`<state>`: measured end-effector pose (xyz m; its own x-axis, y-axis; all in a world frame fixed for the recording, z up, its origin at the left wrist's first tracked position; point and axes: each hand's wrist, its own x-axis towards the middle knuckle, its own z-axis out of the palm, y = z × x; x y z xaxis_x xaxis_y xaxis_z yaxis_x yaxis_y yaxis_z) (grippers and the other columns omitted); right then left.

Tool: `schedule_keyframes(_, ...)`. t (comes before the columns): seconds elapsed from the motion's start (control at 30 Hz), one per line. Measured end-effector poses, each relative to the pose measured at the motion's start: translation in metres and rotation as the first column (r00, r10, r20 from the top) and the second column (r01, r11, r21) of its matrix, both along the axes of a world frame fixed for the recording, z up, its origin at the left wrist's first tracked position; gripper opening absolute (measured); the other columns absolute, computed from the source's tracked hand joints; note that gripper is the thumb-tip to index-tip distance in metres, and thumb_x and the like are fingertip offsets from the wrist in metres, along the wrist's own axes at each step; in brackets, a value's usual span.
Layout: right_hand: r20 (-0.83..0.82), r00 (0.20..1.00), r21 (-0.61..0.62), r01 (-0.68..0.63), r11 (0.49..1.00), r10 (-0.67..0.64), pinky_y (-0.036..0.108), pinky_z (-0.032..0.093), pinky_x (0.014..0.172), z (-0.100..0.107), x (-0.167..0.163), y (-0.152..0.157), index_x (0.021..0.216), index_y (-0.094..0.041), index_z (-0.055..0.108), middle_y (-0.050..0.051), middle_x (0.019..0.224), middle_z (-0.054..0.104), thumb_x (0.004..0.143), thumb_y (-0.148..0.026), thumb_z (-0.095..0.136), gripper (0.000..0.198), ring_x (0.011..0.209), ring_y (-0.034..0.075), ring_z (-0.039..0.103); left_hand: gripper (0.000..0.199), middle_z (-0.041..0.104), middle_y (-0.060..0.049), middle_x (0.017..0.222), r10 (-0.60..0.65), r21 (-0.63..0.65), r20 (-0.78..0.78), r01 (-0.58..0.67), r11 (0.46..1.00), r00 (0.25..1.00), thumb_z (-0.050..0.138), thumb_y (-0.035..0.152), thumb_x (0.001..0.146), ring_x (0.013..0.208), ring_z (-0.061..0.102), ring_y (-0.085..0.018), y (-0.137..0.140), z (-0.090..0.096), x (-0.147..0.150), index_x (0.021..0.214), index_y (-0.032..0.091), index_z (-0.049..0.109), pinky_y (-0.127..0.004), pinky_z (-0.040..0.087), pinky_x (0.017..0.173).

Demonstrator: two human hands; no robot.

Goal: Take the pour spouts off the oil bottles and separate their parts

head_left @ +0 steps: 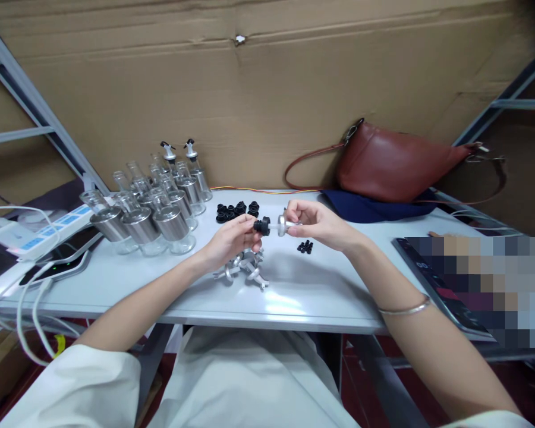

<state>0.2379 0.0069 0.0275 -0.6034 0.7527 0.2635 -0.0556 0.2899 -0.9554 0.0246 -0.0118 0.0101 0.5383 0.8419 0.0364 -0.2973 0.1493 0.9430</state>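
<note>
Over the middle of the table, my left hand point(237, 239) is closed on a black ribbed stopper point(263, 226). My right hand point(314, 224) pinches a silver pourer spout point(282, 225) by its far end. A thin pale tube on the spout points left and meets the stopper, the two parts in line. Below my left hand lie several loose silver pourer spouts point(249, 267). Behind it sits a group of black stoppers point(238, 209). Several small black caps point(305, 246) lie beneath my right hand.
Several glass bottles with steel sleeves point(173, 220) stand at the left, two topped with pourers. A power strip point(56, 229) and white cables lie farther left. A brown leather bag point(387, 163) rests on dark blue cloth point(374, 208) at the back right, before a cardboard wall point(258, 107).
</note>
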Motion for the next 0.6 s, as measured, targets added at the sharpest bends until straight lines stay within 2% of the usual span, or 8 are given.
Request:
schedule_keyframes(0.27, 0.090, 0.996, 0.019, -0.020, 1.000, 0.018, 0.023, 0.030, 0.054, 0.0000, -0.0022, 0.0001, 0.069, -0.020, 0.041, -0.003, 0.067, 0.046, 0.068, -0.044, 0.076, 0.042, 0.059, 0.009, 0.040, 0.025, 0.054, 0.002, 0.063, -0.019, -0.010, -0.001, 0.019, 1.000, 1.000, 0.064, 0.032, 0.077, 0.056, 0.057, -0.010, -0.0037, 0.0004, 0.0020, 0.080, 0.015, 0.046, -0.022, 0.043, 0.057)
schedule_keyframes(0.6, 0.069, 0.997, 0.027, -0.025, 0.999, 0.023, 0.022, 0.031, 0.053, -0.0002, -0.0040, -0.0014, 0.068, -0.019, 0.041, -0.004, 0.066, 0.046, 0.069, -0.040, 0.076, 0.040, 0.058, 0.008, 0.041, 0.032, 0.057, 0.003, 0.061, -0.077, -0.050, 0.025, 0.078, 0.996, 0.997, 0.069, 0.035, 0.074, 0.053, 0.057, -0.010, -0.0044, -0.0015, 0.0010, 0.081, 0.017, 0.043, -0.022, 0.043, 0.056)
